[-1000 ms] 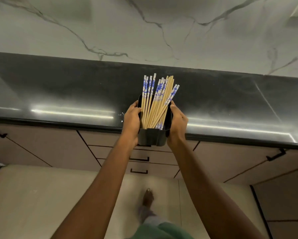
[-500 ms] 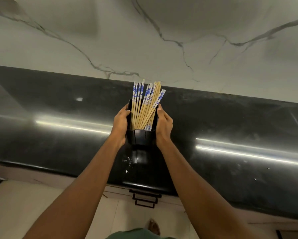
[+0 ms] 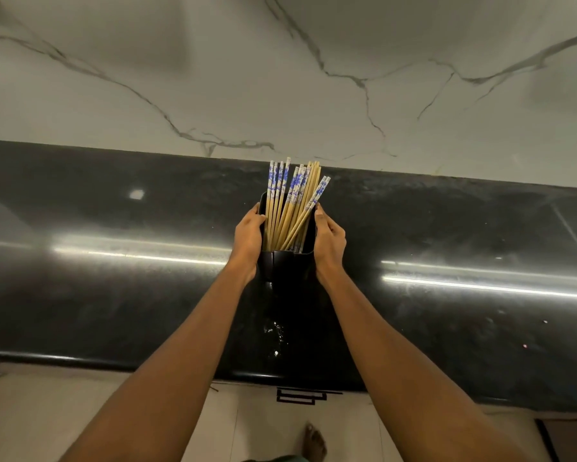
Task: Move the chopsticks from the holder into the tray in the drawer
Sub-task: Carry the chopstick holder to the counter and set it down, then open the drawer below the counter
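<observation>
A black holder (image 3: 288, 263) stands upright on the dark countertop (image 3: 113, 295), packed with several wooden chopsticks (image 3: 292, 205) whose tops are patterned blue and white. My left hand (image 3: 248, 236) grips the holder's left side and my right hand (image 3: 328, 240) grips its right side. Below the counter's front edge, black drawer handles (image 3: 300, 396) show. The drawer's tray is hidden from view.
A white marble wall (image 3: 313, 78) with grey veins rises behind the countertop. Small specks and a wet patch (image 3: 273, 330) lie on the counter in front of the holder. The pale floor and my bare foot (image 3: 314, 443) appear at the bottom.
Both hands carried the holder from the counter's front edge back over the countertop. It now rests well in from the edge. The view has shifted up towards the wall.
</observation>
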